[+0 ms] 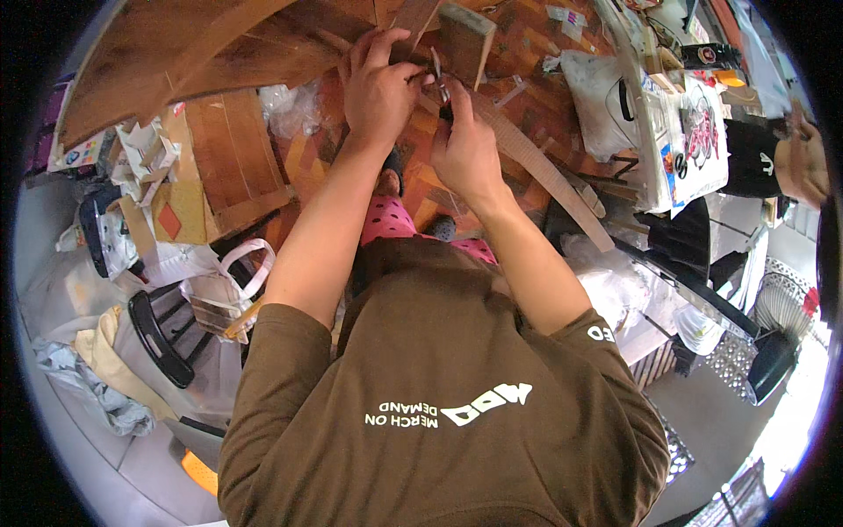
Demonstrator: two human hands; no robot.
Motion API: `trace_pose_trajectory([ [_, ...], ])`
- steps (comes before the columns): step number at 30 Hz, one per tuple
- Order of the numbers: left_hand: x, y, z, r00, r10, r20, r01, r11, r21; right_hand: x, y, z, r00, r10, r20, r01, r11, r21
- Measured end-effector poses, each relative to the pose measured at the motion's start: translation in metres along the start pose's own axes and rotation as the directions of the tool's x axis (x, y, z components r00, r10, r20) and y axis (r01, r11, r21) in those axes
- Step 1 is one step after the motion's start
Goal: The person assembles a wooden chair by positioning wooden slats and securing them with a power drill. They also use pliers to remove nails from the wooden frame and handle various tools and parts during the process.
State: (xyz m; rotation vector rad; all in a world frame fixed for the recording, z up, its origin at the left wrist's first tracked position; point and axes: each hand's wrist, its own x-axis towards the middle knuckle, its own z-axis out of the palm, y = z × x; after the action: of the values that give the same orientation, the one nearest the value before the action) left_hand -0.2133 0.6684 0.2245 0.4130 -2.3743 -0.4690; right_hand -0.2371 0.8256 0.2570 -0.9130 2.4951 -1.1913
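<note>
2 hands close together: the right hand (468,154) grips a slim metal tool (442,88) beside the left hand (378,97), fingers narrowed, pinch unclear. Brown woodwork (263,66) spreads leftward; steady wrists and clear fingertips should help.

The floor (531,54) is reddish-brown patterned parquet. Toward its far side lies a small white packet (569,19) with pink marks; a white sack (595,98) sits against the left edge of a white table (648,145), and crumpled clear plastic (294,107) lies farther left. On the table, a white sheet (716,156) shows a dark red tangle, printed or loose; a black cylinder (713,56) lies beyond it, beside something orange (730,79).
</note>
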Motion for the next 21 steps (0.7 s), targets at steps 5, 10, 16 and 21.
trace_pose_trajectory([
  [5,-0.007,-0.002,-0.004,0.999,-0.020,0.026,0.020,1.000,0.014,0.001,-0.008,0.003,0.950,-0.265,-0.166,0.255,0.964,-0.080],
  [10,-0.007,0.000,-0.005,0.999,-0.025,0.026,0.025,1.000,0.015,0.003,-0.015,0.002,0.957,-0.239,-0.167,0.219,0.967,-0.131],
  [16,-0.004,-0.001,-0.006,1.000,-0.014,0.010,0.014,0.999,0.033,0.011,-0.001,0.009,0.966,-0.231,-0.116,0.209,0.962,-0.176],
  [21,-0.001,0.004,-0.008,1.000,-0.006,-0.002,0.006,0.999,0.049,0.010,-0.010,0.007,0.974,-0.210,-0.089,0.191,0.963,-0.189],
])
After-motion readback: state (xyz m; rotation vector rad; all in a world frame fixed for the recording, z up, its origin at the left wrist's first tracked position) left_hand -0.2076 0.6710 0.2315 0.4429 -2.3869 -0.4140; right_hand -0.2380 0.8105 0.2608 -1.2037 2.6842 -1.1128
